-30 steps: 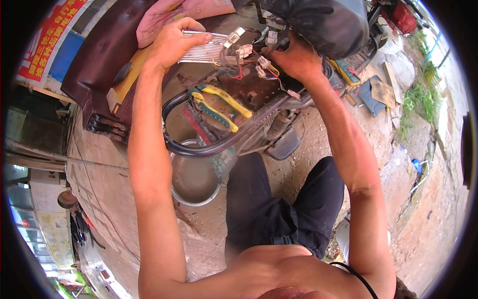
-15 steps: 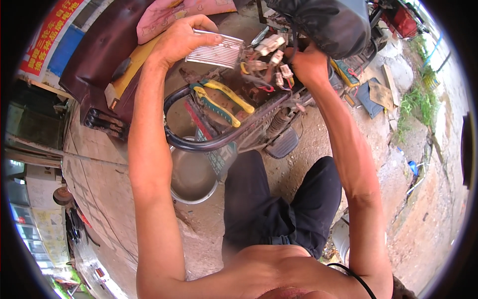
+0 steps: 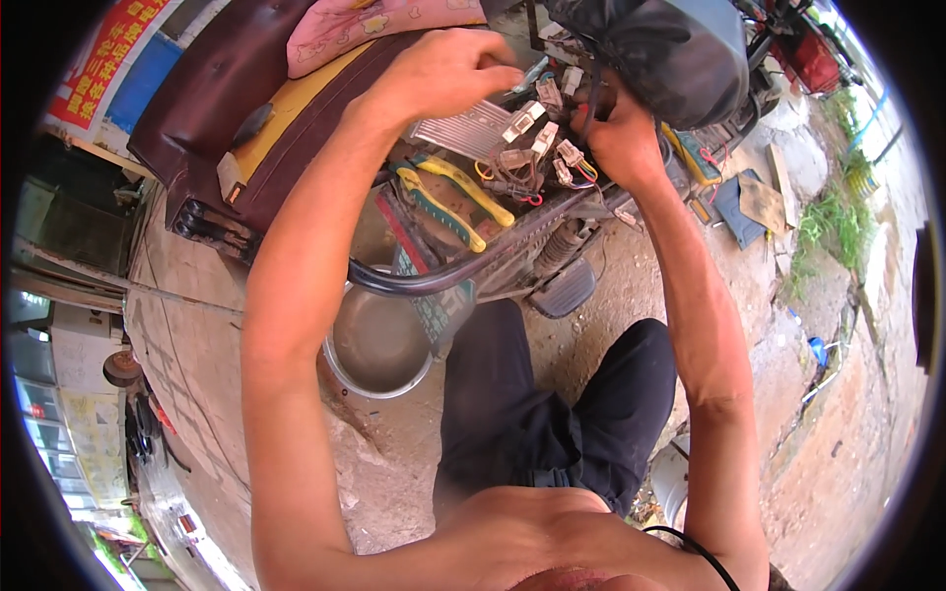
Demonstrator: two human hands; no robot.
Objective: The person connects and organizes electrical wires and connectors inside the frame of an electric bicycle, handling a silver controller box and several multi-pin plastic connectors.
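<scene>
The hands flank the wiring; the left hand (image 3: pixel 443 74) is loosely curled, thumb and fingers parted, nothing clearly in its hold; the right hand (image 3: pixel 623 143) reaches in beside a black bag (image 3: pixel 670 59), fingers partly hidden, so whether it grips anything I cannot tell; the finned metal box (image 3: pixel 468 126) lies just bodyward of the left hand, the nearer one, its long axis mostly left to right; white connectors (image 3: pixel 522 120) sit between box and right hand; pliers (image 3: pixel 434 209) lie closer to the body.
</scene>
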